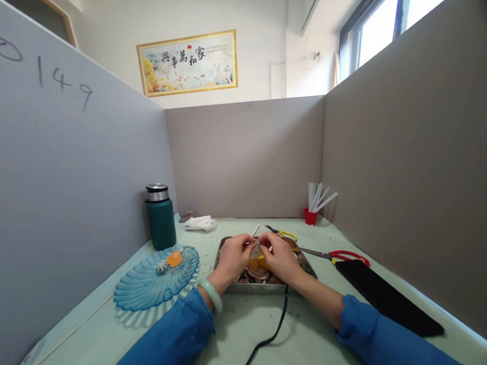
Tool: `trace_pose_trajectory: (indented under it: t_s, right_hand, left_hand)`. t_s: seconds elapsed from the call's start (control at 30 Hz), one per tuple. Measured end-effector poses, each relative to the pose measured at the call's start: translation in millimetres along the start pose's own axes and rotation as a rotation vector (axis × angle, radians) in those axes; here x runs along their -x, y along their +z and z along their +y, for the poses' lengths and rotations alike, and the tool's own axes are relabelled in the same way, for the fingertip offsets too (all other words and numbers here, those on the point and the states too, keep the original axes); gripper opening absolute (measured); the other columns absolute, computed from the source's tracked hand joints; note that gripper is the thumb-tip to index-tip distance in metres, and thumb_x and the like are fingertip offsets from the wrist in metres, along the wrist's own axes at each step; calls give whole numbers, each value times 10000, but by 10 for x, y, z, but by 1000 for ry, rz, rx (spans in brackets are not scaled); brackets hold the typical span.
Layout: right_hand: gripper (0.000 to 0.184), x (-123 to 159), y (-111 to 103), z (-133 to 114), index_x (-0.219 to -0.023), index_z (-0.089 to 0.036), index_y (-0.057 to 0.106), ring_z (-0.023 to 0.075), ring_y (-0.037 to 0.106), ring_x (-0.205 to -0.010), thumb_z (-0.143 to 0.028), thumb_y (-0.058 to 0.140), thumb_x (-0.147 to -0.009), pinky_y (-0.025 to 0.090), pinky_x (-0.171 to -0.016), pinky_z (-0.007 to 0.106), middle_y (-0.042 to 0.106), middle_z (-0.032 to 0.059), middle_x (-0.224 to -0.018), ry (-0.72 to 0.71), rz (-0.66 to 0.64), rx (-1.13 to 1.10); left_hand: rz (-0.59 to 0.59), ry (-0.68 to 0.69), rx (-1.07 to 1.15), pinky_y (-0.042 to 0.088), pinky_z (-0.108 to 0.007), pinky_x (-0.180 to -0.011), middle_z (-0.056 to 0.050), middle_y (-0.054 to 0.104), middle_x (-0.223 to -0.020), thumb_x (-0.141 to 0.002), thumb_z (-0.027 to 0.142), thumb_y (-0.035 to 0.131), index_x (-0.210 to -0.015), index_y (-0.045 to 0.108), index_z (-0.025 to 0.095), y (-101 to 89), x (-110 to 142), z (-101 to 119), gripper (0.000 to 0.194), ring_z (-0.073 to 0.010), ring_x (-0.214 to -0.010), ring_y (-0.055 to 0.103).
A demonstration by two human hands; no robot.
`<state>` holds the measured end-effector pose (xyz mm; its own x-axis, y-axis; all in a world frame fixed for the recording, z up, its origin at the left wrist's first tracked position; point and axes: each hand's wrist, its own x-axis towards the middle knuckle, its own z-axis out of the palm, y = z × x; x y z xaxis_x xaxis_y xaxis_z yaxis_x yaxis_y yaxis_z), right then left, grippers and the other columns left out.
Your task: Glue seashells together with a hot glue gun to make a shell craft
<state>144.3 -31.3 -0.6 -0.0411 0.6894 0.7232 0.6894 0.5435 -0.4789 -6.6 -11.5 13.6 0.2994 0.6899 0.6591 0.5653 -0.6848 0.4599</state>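
Note:
Both my hands meet over a metal tray (219, 254) holding several shells. My left hand (233, 257), with a pale green bangle on its wrist, has its fingers closed on a scallop shell (256, 254) with orange flesh. My right hand (280, 254) is pinched closed against the same shell from the right; a thin white stick pokes out above the fingers, though which hand holds it I cannot tell. To the left lies a blue shell-shaped glass plate (150, 284) with an orange piece (174, 259) and a small dark bit on it.
A green flask (160, 217) stands back left near white tissue (200, 223). A red cup of white sticks (312, 213) sits back right. Red-handled scissors (343, 255), yellow-handled scissors (286, 234), a black flat object (385, 298) and a black cable (266, 339) lie on the green table. Partition walls enclose three sides.

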Motion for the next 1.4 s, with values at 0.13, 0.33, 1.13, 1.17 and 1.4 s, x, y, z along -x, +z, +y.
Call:
trace_pose_trajectory:
  t_s: [0.13, 0.33, 1.13, 1.17, 1.4]
  right_hand:
    - [94, 5, 0, -2, -821, -182, 553, 166, 541, -742, -171, 465, -790, 388, -653, 262, 603, 26, -784, 7, -4, 0]
    - [111, -2, -15, -25, -807, -178, 561, 165, 539, -753, -206, 454, -822, 376, -657, 257, 605, 28, -787, 9, 1, -11]
    - [130, -7, -15, -28, -783, -183, 561, 160, 536, -737, -228, 455, -844, 367, -651, 252, 602, 20, -765, -7, 6, -21]
    - [127, -8, -15, -26, -782, -184, 559, 160, 535, -740, -227, 456, -844, 367, -656, 253, 601, 20, -767, -9, 7, -18]
    - [115, -9, -11, -17, -789, -183, 551, 158, 530, -729, -211, 453, -840, 365, -647, 254, 596, 20, -764, -6, 4, -1]
  left_hand:
    - [-3, -2, -2, 439, -222, -672, -25, 700, -790, -810, 272, 530, -845, 693, 207, -4, 2, 8, 180, -141, -700, 601]
    - [-5, 15, 13, 434, -218, -670, -26, 698, -784, -814, 268, 525, -850, 694, 201, -8, 7, 10, 185, -139, -695, 598]
    - [1, 32, 33, 430, -218, -668, -21, 693, -779, -812, 249, 525, -839, 689, 196, 2, 3, 7, 175, -134, -690, 590]
    - [2, 35, 34, 430, -218, -670, -20, 693, -779, -813, 250, 525, -841, 689, 195, 2, 2, 6, 175, -133, -691, 590]
    - [-2, 32, 33, 431, -218, -669, -21, 693, -777, -816, 262, 525, -843, 688, 196, 2, 0, 8, 178, -133, -689, 589]
